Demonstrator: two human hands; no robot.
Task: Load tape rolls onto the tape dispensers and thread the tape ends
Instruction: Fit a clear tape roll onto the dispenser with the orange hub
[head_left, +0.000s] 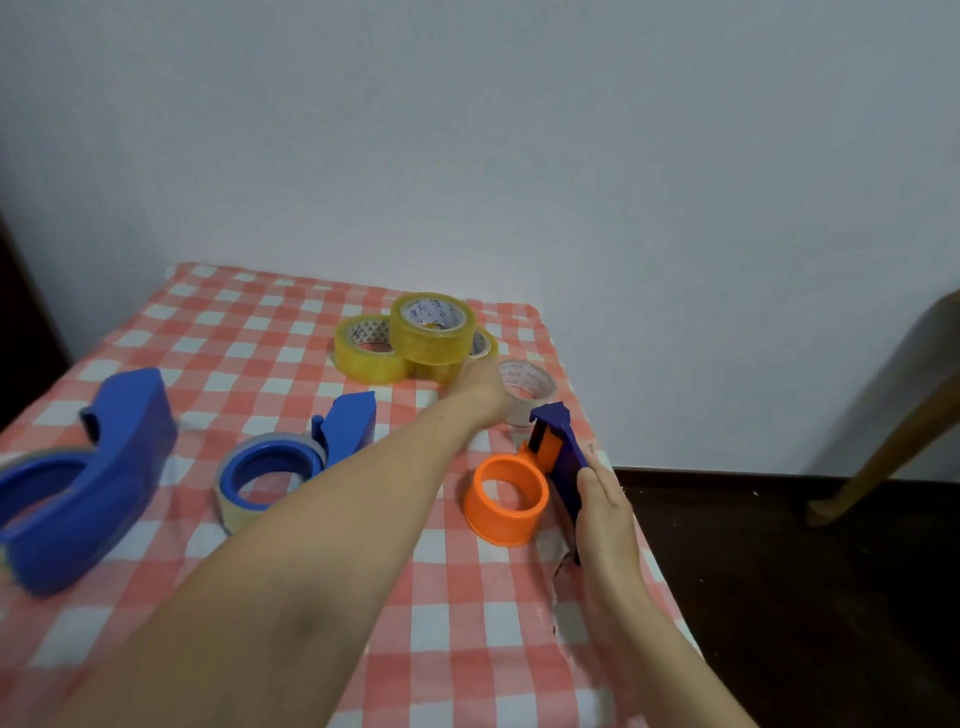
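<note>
Closest in, the right hand (602, 499) grips a dark blue plastic tape dispenser (566, 457) with an empty orange hub (506, 522), long axis running away from the camera on the red-checked worktop (260, 332). Just beyond its far tip a pale clear tape roll (532, 387) lies flat; the left hand (483, 387) reaches it, the nearer hand, but whether its fingers grip it cannot be told.

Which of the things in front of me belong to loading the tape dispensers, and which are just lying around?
For the job:
- orange-spool dispenser, held by the right hand
- clear roll, at the left hand
- yellow rolls
- middle blue dispenser and left blue dispenser, both with tape on

Just there:
- wooden leg
- checked cloth
</note>
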